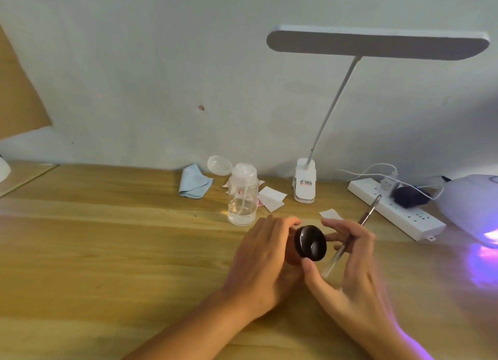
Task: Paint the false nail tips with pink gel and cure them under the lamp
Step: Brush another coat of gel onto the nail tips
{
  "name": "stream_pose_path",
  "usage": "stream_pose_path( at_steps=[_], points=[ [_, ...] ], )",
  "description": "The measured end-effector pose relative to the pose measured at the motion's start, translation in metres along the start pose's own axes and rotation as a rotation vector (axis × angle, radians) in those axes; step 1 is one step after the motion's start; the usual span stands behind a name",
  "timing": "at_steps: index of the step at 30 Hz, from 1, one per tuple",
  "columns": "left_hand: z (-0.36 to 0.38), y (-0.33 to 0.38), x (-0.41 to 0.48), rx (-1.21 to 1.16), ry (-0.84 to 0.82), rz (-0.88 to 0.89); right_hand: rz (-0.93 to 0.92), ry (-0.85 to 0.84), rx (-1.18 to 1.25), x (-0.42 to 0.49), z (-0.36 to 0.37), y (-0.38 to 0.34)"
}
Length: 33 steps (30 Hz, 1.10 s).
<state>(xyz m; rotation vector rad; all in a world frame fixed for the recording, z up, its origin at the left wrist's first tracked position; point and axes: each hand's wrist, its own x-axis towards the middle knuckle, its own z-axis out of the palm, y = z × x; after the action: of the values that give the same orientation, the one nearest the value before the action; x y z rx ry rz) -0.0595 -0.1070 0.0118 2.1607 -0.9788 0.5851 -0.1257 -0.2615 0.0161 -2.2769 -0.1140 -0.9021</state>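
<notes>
A small dark round gel jar [310, 242] with a glossy black lid is held just above the wooden table [107, 251], between both hands. My left hand [265, 262] wraps the jar's body from the left. My right hand [347, 262] has its thumb and fingertips on the lid and also holds a thin silver-handled nail brush [358, 229] that points up and to the right. The white curing lamp [471, 206] sits at the right edge and glows purple. No nail tips are visible.
A clear pump bottle [242, 198] with its cap flipped open stands behind the hands. Near it lie a blue cloth [194, 183], white paper pieces [271, 198], a clip-on desk lamp [305, 183] and a white power strip [396, 210] with plugs.
</notes>
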Motion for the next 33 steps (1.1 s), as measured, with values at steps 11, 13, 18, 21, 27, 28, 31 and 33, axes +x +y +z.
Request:
stream_pose_path(
  at_steps=[11, 13, 18, 21, 27, 28, 31, 33],
  points=[
    [0.001, -0.007, 0.003, 0.076, -0.01, 0.012, -0.003, 0.059, 0.052, 0.003, 0.004, 0.004],
    [0.001, -0.01, 0.004, 0.061, 0.001, 0.003, -0.007, 0.063, 0.108, 0.004, 0.003, 0.001],
    [0.001, -0.009, 0.003, -0.016, 0.046, -0.053, 0.146, 0.116, 0.244, 0.014, -0.004, 0.01],
    [0.001, -0.007, 0.002, -0.025, 0.026, -0.06, 0.209, 0.087, 0.15, 0.021, -0.008, 0.022],
    [0.005, -0.008, 0.001, -0.046, 0.022, -0.063, 0.236, 0.044, 0.011, 0.022, -0.007, 0.042],
    [0.004, -0.009, 0.001, -0.047, 0.02, -0.061, 0.268, 0.021, -0.017, 0.022, -0.006, 0.046],
    [0.005, -0.009, 0.001, -0.056, 0.016, -0.062, 0.371, -0.048, -0.125, 0.02, -0.007, 0.053],
    [0.005, -0.01, 0.002, -0.062, 0.026, -0.068, 0.417, -0.052, -0.207, 0.021, -0.008, 0.052]
  ],
)
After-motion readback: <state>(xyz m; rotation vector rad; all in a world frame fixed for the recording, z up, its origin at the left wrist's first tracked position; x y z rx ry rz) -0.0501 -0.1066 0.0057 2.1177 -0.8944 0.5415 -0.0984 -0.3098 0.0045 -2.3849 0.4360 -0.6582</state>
